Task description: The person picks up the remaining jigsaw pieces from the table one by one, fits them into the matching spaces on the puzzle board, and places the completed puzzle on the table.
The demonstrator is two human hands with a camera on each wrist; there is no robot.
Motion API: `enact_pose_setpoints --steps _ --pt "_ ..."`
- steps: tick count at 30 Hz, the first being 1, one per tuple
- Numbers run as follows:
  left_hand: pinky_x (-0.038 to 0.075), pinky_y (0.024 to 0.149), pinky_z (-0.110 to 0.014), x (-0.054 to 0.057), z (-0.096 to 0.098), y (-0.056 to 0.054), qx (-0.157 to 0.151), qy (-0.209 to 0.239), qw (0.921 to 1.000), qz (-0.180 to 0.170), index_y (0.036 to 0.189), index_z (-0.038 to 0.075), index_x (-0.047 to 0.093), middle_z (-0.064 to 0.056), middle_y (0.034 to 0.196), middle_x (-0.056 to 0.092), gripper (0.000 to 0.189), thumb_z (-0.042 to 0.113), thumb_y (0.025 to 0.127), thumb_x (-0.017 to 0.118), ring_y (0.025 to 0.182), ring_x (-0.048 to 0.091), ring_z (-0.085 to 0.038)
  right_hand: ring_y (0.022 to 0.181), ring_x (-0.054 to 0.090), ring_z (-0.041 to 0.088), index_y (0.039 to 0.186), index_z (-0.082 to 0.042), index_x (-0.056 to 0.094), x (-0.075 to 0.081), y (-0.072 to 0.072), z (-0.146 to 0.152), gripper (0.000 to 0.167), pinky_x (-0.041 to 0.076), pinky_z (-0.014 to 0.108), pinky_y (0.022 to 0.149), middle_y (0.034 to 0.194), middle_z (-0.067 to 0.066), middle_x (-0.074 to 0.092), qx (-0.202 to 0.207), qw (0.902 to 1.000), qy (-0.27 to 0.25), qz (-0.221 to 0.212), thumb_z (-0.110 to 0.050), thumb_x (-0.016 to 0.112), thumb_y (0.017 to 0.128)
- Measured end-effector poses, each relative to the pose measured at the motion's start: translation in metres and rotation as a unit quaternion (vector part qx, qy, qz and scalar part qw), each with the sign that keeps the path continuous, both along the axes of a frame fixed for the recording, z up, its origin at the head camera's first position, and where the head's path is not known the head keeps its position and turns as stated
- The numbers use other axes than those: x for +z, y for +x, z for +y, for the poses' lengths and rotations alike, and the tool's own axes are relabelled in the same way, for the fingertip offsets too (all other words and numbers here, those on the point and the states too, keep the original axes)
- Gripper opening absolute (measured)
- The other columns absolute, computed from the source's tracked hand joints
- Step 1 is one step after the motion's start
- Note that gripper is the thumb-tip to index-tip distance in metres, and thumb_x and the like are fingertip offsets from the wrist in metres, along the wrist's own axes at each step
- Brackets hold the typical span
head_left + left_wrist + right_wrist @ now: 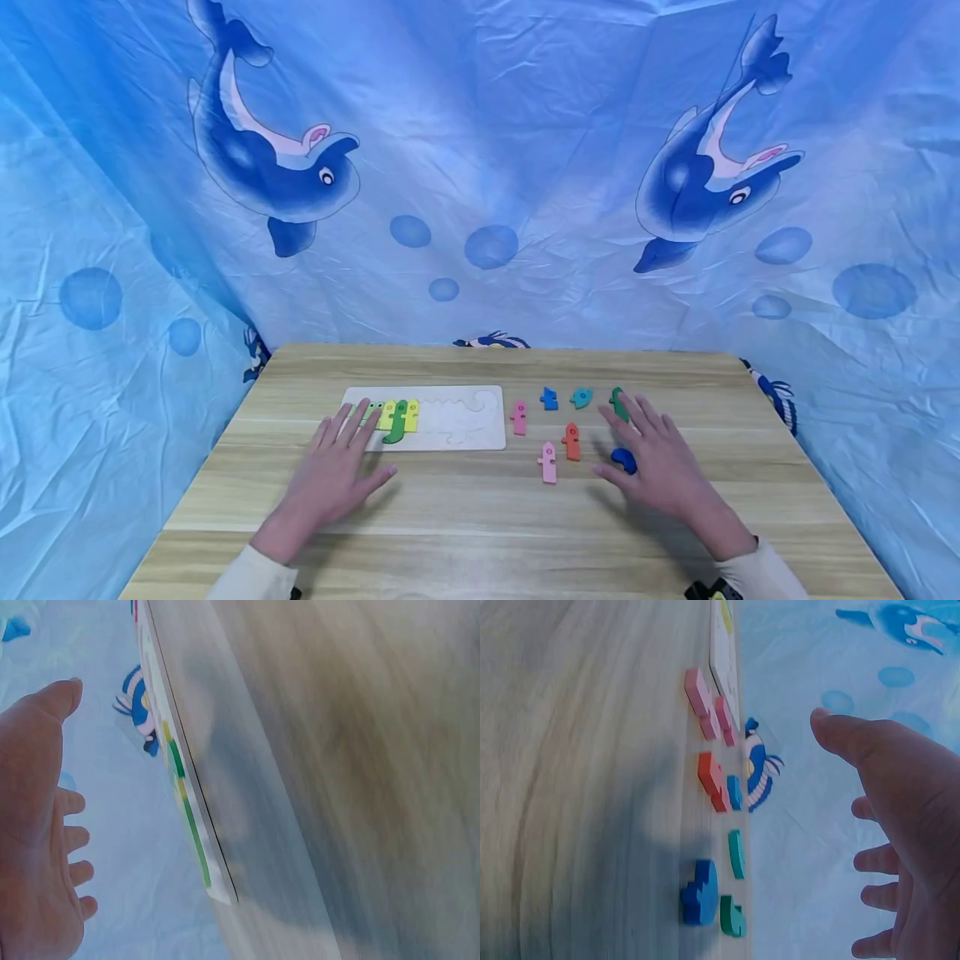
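My left hand is held over the left end of a white puzzle board, its fingers straight and spread, holding nothing. Fitted into that board are yellow pieces, a green leg piece and a green head piece with eyes, partly hidden by my fingers. On the other side, my right hand hovers with fingers spread over the table. Nearest to it lie a green piece and a dark blue piece, both partly covered in the head view. In both wrist views, the hands appear raised off the tabletop.
Between board and right hand lie two pink pieces, an orange-red piece, a blue piece and a teal piece. The wooden table ends at a blue dolphin-print curtain.
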State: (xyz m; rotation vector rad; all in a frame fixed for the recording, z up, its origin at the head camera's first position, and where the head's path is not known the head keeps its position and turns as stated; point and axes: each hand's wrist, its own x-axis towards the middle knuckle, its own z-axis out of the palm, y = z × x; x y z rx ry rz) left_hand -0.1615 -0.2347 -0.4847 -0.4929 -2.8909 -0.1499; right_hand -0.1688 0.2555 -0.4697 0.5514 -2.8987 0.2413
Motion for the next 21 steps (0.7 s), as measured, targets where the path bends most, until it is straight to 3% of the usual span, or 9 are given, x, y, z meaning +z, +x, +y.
enact_pose_setpoints --steps 7,12,21 --pt "0.017 0.121 -0.059 -0.002 -0.016 -0.011 -0.003 0.025 0.9996 -0.01 0.158 0.003 0.034 -0.023 0.166 0.022 0.087 0.056 0.096 0.064 0.153 0.018 -0.043 0.147 0.031 0.048 0.155 -0.014 0.046 -0.001 -0.001 0.013 0.085 0.033 0.068 0.109 0.16 0.023 0.036 0.008 0.9997 -0.011 0.018 -0.058 0.074 0.088" --pt "0.022 0.119 -0.06 -0.004 -0.025 -0.017 -0.007 0.052 0.9986 -0.008 0.157 0.004 0.038 -0.024 0.163 0.028 0.084 0.054 0.095 0.067 0.15 0.024 -0.045 0.144 0.035 0.048 0.152 -0.013 0.049 -0.004 0.001 0.024 0.082 0.034 0.065 0.11 0.158 0.023 0.04 0.005 0.9992 -0.025 0.029 -0.058 0.073 0.088" --pt "0.024 0.116 -0.063 -0.004 -0.043 -0.026 0.001 0.09 0.9956 -0.029 0.154 0.006 0.045 -0.023 0.161 0.034 0.075 0.053 0.098 0.063 0.147 0.029 -0.046 0.132 0.049 0.046 0.145 -0.009 0.057 -0.011 0.004 0.038 0.073 0.046 0.064 0.097 0.147 0.022 0.052 0.008 0.9957 -0.066 0.065 -0.052 0.076 0.088"
